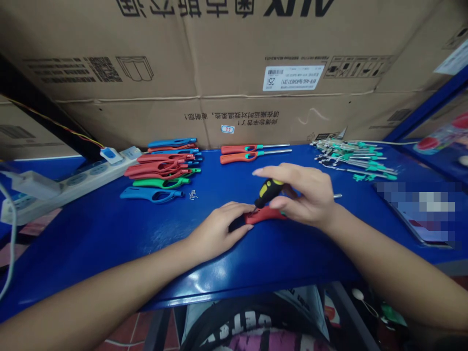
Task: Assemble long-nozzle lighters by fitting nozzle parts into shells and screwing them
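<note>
Printed cardboard [146,109] stands upright behind a glossy blue desk [164,263], its large lettering upside down and cut off at the top edge. Near the desk's middle, the left grip [219,229] is closed around one end of a red lighter body [265,215], thumb on the near side and fingers on the far side. The right grip [303,192] is curled around a black-and-yellow screwdriver [268,192], its index finger extended past the handle; the tool tilts down toward the red body just beside the left fingertips, though its tip is too small to make out clearly. The right grip hides the other end of the body, and a short length of metal rod [338,196] shows to its right. Beyond the left grip, to its left, lie handle casings [157,170] in red, blue and green, overlapping so that some are partly covered, with tiny pale pieces [193,195] beside them. Straight beyond both grips are two rod-tipped lighters [252,156]. Beyond the right grip, to its right, sits a tangled heap of green-and-metal parts [365,158]; nearer, a phone [405,214] has its screen pixelated.
</note>
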{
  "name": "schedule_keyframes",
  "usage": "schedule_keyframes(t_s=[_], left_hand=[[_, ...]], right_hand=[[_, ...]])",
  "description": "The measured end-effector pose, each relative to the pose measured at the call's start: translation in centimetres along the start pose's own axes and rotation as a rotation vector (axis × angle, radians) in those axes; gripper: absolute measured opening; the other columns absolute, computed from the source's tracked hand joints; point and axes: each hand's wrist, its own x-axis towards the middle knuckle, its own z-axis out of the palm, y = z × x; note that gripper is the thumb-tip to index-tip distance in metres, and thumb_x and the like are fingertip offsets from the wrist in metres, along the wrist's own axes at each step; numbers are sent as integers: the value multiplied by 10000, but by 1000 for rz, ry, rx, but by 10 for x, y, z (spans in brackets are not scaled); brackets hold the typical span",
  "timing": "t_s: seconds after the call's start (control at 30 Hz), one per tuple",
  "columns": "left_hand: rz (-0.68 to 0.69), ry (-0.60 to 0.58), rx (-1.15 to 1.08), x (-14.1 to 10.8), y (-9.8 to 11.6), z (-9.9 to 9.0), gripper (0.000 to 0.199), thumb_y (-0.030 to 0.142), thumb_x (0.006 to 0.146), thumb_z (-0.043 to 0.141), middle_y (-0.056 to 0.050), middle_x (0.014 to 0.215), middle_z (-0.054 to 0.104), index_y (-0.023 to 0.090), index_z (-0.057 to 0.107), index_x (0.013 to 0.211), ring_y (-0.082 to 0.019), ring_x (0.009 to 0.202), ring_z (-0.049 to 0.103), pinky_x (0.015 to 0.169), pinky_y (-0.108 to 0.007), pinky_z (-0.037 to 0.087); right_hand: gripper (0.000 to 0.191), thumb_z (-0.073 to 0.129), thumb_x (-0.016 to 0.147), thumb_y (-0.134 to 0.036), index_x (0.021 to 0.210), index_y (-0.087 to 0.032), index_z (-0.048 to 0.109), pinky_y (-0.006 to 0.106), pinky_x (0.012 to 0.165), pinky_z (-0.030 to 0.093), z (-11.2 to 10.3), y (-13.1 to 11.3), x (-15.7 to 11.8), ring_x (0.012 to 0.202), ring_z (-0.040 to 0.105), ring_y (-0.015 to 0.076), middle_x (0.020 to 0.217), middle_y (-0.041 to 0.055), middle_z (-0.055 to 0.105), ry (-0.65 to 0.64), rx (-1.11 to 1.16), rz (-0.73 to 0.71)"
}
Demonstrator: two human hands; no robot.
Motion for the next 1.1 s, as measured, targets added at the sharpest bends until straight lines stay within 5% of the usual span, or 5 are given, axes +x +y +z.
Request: schedule_keyframes(t_s=[0.47, 0.6, 0.77, 0.97, 1.1], left_hand=[[-23, -45, -24, 1, 2, -1, 304, 211, 951, 628, -97, 1250, 693, 176, 602, 1251, -228, 1168, 635, 1020, -407, 510], [-24, -34, -15, 1, 1, -1, 275, 217, 944, 640, -96, 1203, 707, 172, 605, 1213, -229, 1130, 651, 988, -397, 523], [-34, -40, -6, 1, 1, -1, 247, 218, 944, 639, -84, 1169, 711, 187, 617, 1188, -224, 1090, 660, 970, -388, 528], [-27, -18, -18, 0, 0, -1, 273, 228, 942, 640, -85, 1213, 705, 196, 610, 1212, -234, 1158, 642, 1008, -396, 517], [-49, -45, -22, -1, -1, -2, 309, 245, 951, 627, -92, 1242, 691, 203, 594, 1256, -231, 1167, 645, 1022, -400, 515]], right_hand=[[339, 432, 1034, -239, 1314, -219, 622, 300, 816, 578, -9, -1, 5, 935, 699, 155, 1151, 75, 729, -110, 136, 142], [248, 681, 917, -298, 1157, -237, 699, 267, 707, 569, -8, -3, 6, 786, 687, 148, 979, 34, 747, -43, 28, 104], [375, 476, 1010, -219, 1371, -221, 578, 339, 907, 554, -7, -8, 4, 1068, 665, 188, 1158, 79, 717, -128, 40, 77], [260, 775, 837, -349, 1031, -200, 689, 254, 665, 543, -5, -6, 4, 737, 645, 137, 928, 44, 706, 35, -39, 115], [194, 667, 920, -336, 1000, -159, 656, 218, 589, 537, -3, -6, 7, 660, 635, 95, 977, 61, 698, -103, 209, 294]])
